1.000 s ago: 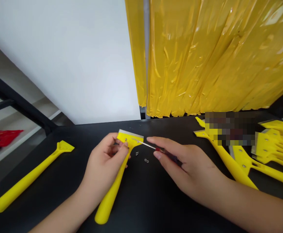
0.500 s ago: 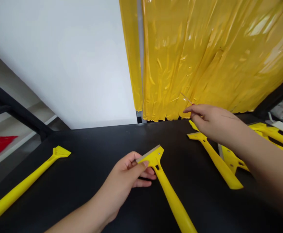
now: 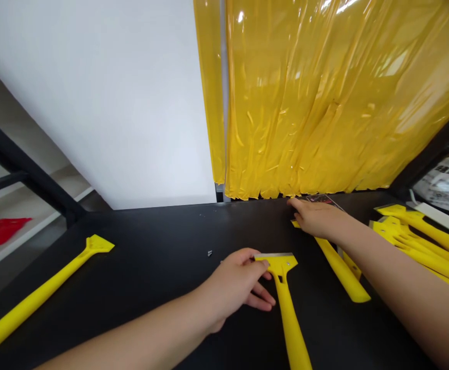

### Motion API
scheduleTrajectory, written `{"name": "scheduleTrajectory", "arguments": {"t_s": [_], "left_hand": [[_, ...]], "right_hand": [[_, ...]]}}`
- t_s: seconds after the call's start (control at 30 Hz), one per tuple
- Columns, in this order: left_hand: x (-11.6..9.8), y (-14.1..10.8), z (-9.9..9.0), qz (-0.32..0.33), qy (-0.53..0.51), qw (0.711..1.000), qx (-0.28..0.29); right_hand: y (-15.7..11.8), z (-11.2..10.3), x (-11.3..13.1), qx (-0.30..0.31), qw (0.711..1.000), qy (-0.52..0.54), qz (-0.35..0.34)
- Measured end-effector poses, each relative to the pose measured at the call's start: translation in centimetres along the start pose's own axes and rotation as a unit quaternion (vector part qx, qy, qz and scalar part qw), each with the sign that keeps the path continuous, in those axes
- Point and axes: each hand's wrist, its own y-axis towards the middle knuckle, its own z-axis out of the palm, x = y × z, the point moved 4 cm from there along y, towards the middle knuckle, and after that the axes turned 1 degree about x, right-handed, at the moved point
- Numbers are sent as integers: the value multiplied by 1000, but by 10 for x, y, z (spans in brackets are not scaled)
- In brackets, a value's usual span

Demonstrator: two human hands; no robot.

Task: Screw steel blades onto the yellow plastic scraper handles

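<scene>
One held scraper: near, right of centre; yellow handle runs out of view at the near edge. Contact with the table cannot be confirmed.
Left hand: grip closed on the left end of the scraper's head, thumb above, fingers below. Judged adequate; a level, unmoving head is advised.
Metal blade: along the head's far edge, close to the fingers. Hold back from that edge.
Left scraper: lies well apart at left.
Right scraper: lies right of the held one, head partly covered. Risk of nudging; a raised wrist is advised.
Small metal parts: beyond the left hand, likely screws. Easily scattered; avoid sweeping across them.
Scraper pile: right, overlapping.
Right hand: far, right of centre, fingers lowered; grip cannot be determined, fingertips obscured.
Printed card: far edge, beside the right hand. Set fingers down gently here.
</scene>
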Motion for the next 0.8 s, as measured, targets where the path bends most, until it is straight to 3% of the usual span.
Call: {"name": "scheduleTrajectory", "arguments": {"t_s": [0.2,0.33,0.5,0.6,0.63,0.7,0.8], "left_hand": [[2,-17,-17,6,75,997,-13],[5,-26,-31,26,131,991,-14],[7,-33,-21,36,147,988,23],[-5,-51,-23,65,235,969,28],[-11,-58,-33,70,278,958,1],[-26,-75,-71,136,360,915,-118],[-34,-99,-159,175,441,821,-318]], "right_hand": [[-8,-2,9,28,998,50,-33],[-16,-6,24,41,990,98,-93],[-26,-16,46,64,964,170,-194],[-33,-29,60,42,944,226,-236],[-36,-35,62,19,940,244,-239],[-41,-48,65,-43,936,268,-224],[-48,-65,65,-141,936,261,-188]]}}
